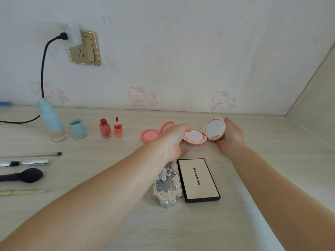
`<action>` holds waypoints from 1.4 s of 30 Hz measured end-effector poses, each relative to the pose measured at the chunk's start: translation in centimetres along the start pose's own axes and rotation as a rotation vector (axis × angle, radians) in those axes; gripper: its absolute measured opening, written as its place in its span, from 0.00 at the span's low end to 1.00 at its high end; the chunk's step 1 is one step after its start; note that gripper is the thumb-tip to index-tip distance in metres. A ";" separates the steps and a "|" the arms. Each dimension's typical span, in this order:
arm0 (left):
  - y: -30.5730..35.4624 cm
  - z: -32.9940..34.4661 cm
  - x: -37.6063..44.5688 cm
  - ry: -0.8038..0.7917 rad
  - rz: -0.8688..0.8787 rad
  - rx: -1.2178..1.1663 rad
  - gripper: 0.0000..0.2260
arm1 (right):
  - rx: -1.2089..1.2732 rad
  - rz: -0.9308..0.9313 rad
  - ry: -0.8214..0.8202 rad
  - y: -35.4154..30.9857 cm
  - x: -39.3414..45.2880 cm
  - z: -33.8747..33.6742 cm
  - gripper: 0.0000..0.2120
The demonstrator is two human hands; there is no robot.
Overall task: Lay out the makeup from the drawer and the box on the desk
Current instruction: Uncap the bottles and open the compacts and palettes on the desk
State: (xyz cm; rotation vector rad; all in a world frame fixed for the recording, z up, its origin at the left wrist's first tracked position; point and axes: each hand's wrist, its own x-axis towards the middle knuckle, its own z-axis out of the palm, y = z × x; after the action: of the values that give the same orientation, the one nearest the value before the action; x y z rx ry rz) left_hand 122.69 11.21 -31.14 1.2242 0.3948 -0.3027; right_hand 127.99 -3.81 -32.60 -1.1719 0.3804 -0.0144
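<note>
From the head view, an open pink compact is being steadied on the bench, between the two hands. The left hand is being curled over the base's near-left rim, fingertips touching the pan. The right hand is being cupped behind the raised mirror lid, pinching its edge. The hinge is lying between the two grips, so the lid is nearer the right hand. A coral blush is lying open just left, with a boxed palette nearer the person.
</note>
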 end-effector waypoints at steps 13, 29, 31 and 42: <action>-0.3 -9.2 -4.6 0.066 0.433 0.875 0.18 | -0.885 -0.797 -0.224 1.5 -9.8 -2.3 0.12; -4.1 -9.4 -5.9 0.244 0.483 1.352 0.20 | -1.874 -0.845 -0.437 7.1 -17.3 -0.7 0.48; -4.0 -9.4 -6.4 0.234 0.514 1.217 0.19 | -1.839 -0.898 -0.414 7.3 -17.6 -0.5 0.42; -2.4 -9.5 -11.0 -0.012 0.481 -0.099 0.10 | -1.086 -0.707 -0.496 6.1 -20.1 4.2 0.27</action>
State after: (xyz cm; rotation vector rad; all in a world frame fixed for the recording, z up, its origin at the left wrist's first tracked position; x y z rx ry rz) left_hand 110.62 19.60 -30.95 1.1794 0.0945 0.1215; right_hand 109.31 6.55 -31.02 -2.2628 -0.5725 -0.1427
